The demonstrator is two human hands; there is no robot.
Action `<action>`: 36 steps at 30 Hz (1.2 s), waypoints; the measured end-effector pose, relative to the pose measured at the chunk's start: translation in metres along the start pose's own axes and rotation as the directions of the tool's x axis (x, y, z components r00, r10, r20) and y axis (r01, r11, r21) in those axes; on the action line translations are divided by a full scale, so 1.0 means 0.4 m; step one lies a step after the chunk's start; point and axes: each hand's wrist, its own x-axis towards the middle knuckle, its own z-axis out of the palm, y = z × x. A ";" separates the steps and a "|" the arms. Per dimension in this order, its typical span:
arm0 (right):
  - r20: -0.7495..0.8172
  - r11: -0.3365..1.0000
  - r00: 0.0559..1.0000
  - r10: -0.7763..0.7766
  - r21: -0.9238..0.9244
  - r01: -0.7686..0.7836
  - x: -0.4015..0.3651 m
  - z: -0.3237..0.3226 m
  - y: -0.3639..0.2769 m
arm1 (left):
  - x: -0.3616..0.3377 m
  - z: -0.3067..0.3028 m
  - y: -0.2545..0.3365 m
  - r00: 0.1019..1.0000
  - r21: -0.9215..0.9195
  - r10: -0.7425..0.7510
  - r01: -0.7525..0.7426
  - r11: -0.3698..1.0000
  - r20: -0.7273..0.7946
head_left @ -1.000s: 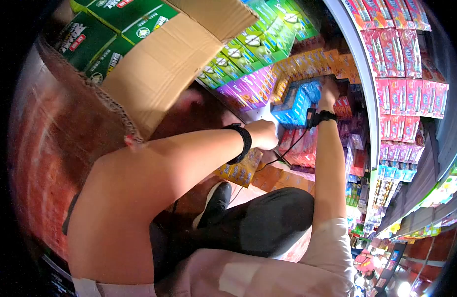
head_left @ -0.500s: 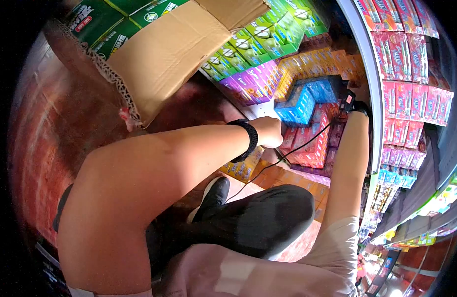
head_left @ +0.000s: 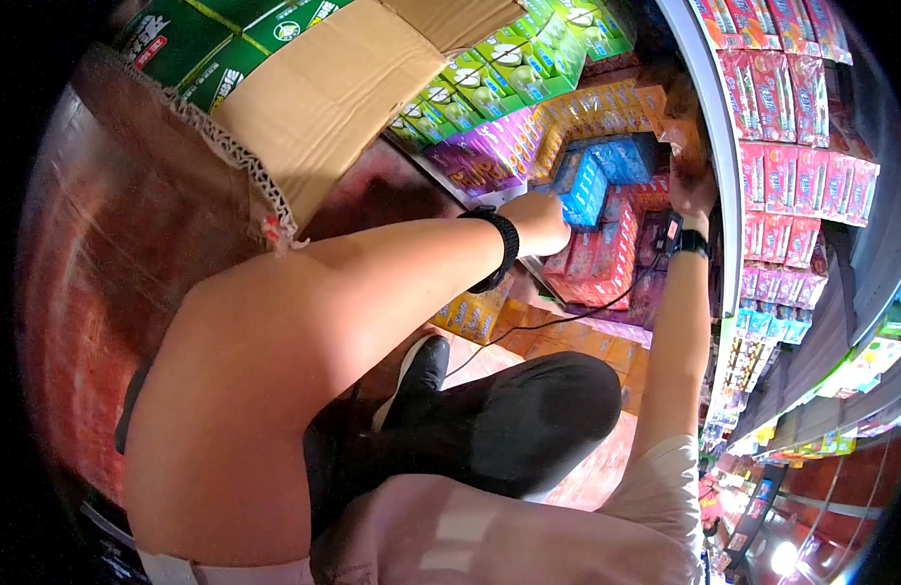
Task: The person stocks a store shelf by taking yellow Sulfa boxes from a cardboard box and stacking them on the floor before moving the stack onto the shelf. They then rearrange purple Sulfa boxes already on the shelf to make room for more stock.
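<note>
Boxes in blue (head_left: 583, 192) sit between closed left hand (head_left: 536, 223) and right hand (head_left: 693, 195)

1. It's a shop we're in: rows of identical pink packets (head_left: 797, 180) line the shelving toward two o'clock.
2. And look at twelve: matching green boxes (head_left: 504, 73), stacked tight, bright printed fronts showing!
3. Over at eleven, an open carton (head_left: 329, 93) of dark green packs (head_left: 212, 58).
4. Four o'clock, a bright lamp (head_left: 784, 558) glares beyond the shelves.
</note>
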 end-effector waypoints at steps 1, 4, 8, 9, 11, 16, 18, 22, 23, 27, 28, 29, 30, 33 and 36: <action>0.070 0.971 0.992 -0.104 -0.208 0.117 0.010 -0.043 0.020 | 0.003 -0.004 0.004 1.000 -0.006 0.000 0.000 1.000 -0.025; 0.079 0.948 0.984 -0.157 -0.269 0.172 -0.038 -0.077 0.034 | 0.019 -0.015 0.005 0.994 -0.050 0.002 -0.008 0.999 -0.112; 0.095 0.965 0.980 0.175 0.182 -0.190 -0.125 -0.050 0.015 | 0.020 -0.033 0.015 0.970 -0.250 -0.075 0.016 0.968 -0.230; 0.119 0.951 0.968 0.220 0.196 -0.240 -0.154 -0.037 0.012 | 0.024 -0.039 0.018 0.965 -0.327 -0.115 0.032 0.944 -0.237; 0.101 0.920 0.934 0.343 0.165 -0.356 -0.211 0.008 0.004 | 0.020 -0.059 0.028 0.925 -0.340 -0.197 0.080 0.937 -0.325; 0.318 0.823 0.769 0.554 -0.074 -0.563 -0.296 -0.015 0.095 | -0.034 -0.101 0.010 0.902 -0.575 -0.335 0.126 0.808 -0.272; 0.474 0.790 0.649 0.596 -0.202 -0.579 -0.329 -0.022 0.117 | -0.107 -0.111 -0.013 0.877 -0.606 -0.436 0.238 0.759 -0.202; 0.411 0.754 0.642 0.647 -0.220 -0.618 -0.427 0.040 0.127 | -0.196 -0.064 -0.095 0.862 -0.537 -0.461 0.293 0.791 -0.209; 0.431 0.722 0.600 0.674 -0.216 -0.657 -0.442 0.036 0.133 | -0.217 -0.063 -0.101 0.867 -0.556 -0.449 0.269 0.786 -0.215; 0.451 0.488 0.378 0.808 -0.153 -0.860 -0.531 0.083 0.149 | -0.251 -0.068 -0.159 0.956 -0.273 -0.114 0.038 0.961 -0.269; 0.435 0.561 0.391 0.811 -0.390 -0.730 -0.545 0.095 0.166 | -0.279 -0.114 -0.112 0.957 -0.062 -0.257 0.250 0.966 -0.137; 0.418 0.584 0.408 0.812 -0.601 -0.546 -0.569 0.127 0.172 | -0.280 -0.117 -0.118 0.936 -0.142 -0.348 0.338 0.930 -0.050; 0.533 0.614 0.458 0.712 -0.788 -0.038 -0.585 0.149 0.149 | -0.278 -0.099 -0.143 0.919 -0.110 -0.389 0.382 0.918 -0.061; 0.397 0.474 0.464 0.792 -0.878 -0.058 -0.629 0.116 0.208 | -0.292 -0.052 -0.177 0.899 -0.191 -0.425 0.438 0.879 0.105; 0.327 0.456 0.333 0.884 -0.453 -0.766 -0.685 0.145 0.215 | -0.299 -0.007 -0.196 0.937 -0.222 -0.347 0.346 0.912 0.033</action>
